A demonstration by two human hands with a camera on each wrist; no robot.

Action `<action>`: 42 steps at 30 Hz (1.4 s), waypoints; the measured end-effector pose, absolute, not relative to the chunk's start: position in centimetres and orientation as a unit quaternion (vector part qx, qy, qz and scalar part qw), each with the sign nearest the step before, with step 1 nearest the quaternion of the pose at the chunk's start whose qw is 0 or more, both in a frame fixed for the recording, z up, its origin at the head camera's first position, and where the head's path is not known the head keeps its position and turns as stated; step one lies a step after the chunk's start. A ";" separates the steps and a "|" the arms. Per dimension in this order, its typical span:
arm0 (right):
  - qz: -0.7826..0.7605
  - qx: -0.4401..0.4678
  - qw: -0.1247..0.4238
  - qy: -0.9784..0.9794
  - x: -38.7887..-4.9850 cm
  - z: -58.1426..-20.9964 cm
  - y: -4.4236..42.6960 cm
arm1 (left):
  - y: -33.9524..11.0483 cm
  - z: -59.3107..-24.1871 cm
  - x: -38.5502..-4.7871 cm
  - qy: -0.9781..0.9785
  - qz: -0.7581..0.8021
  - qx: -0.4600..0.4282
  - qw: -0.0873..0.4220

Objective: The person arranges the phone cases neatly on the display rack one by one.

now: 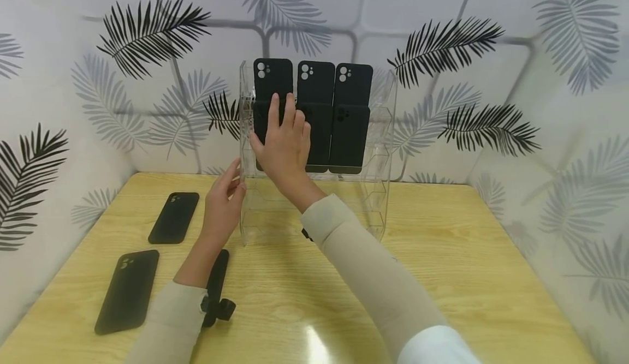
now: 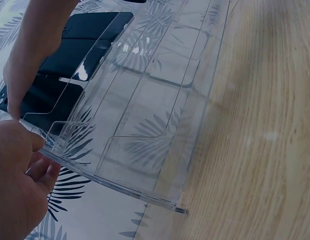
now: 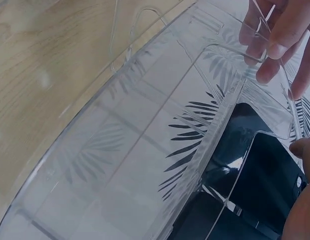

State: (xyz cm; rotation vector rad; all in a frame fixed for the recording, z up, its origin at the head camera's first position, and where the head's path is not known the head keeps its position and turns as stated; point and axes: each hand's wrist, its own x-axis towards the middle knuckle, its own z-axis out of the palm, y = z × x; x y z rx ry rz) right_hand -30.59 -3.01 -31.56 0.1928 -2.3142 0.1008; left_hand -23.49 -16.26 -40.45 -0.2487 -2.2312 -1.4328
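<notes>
A clear stepped rack stands on the table and holds black phone cases in two rows. The upper row has a left case, a middle case and a right case with camera cutouts. Below them, a front right case and front middle case stand side by side. My right hand rests on the front left case, fingers extended upward, covering much of it. My left hand grips the rack's left side panel at its edge, thumb and fingers on either side.
On the table, left of the rack, lie a black phone case and a nearer one. A dark flat object is partly hidden by my left forearm. A leaf-patterned wall stands close behind the rack.
</notes>
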 end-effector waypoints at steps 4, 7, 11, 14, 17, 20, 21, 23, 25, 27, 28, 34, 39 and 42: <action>0.091 0.092 0.397 -0.908 -30.0 -31.1 -2.0 | -16.2 -40.4 -23.5 -0.811 -0.527 -0.090 0.238; 0.143 0.107 0.406 -0.896 -29.1 -30.8 -0.3 | -15.9 -40.3 -23.6 -0.810 -0.531 -0.092 0.233; 0.216 0.132 0.434 -0.865 -28.0 -30.6 3.1 | -15.8 -40.3 -23.7 -0.811 -0.529 -0.093 0.231; 0.280 0.154 0.452 -0.833 -27.8 -30.5 6.0 | -15.8 -40.2 -23.7 -0.812 -0.526 -0.093 0.237; 0.336 0.159 0.461 -0.806 -27.8 -30.5 8.9 | -15.9 -40.2 -23.7 -0.812 -0.523 -0.096 0.238; 0.370 0.143 0.460 -0.794 -27.6 -30.6 11.6 | -16.0 -40.3 -23.6 -0.813 -0.523 -0.098 0.238; 0.379 0.134 0.455 -0.794 -27.5 -30.8 12.4 | -16.0 -40.3 -23.6 -0.814 -0.522 -0.097 0.237; 0.401 0.117 0.435 -0.798 -27.4 -31.2 13.9 | -16.1 -40.4 -23.6 -0.814 -0.521 -0.097 0.237; 0.429 0.103 0.407 -0.800 -27.2 -31.8 15.3 | -16.1 -40.4 -23.5 -0.815 -0.520 -0.098 0.237; 0.455 0.091 0.379 -0.800 -27.0 -32.8 16.4 | -16.1 -40.4 -23.5 -0.815 -0.519 -0.099 0.238; 0.466 0.086 0.367 -0.800 -27.0 -33.3 16.9 | -16.1 -40.3 -23.5 -0.815 -0.517 -0.100 0.240; 0.529 0.078 0.314 -0.785 -26.8 -35.8 19.0 | -16.3 -40.5 -23.5 -0.816 -0.514 -0.099 0.245; 0.567 0.063 0.270 -0.776 -25.8 -36.2 19.6 | -16.5 -40.6 -23.6 -0.817 -0.516 -0.097 0.240; 0.562 0.058 0.265 -0.781 -25.8 -36.6 19.9 | -16.6 -40.6 -23.6 -0.819 -0.512 -0.096 0.239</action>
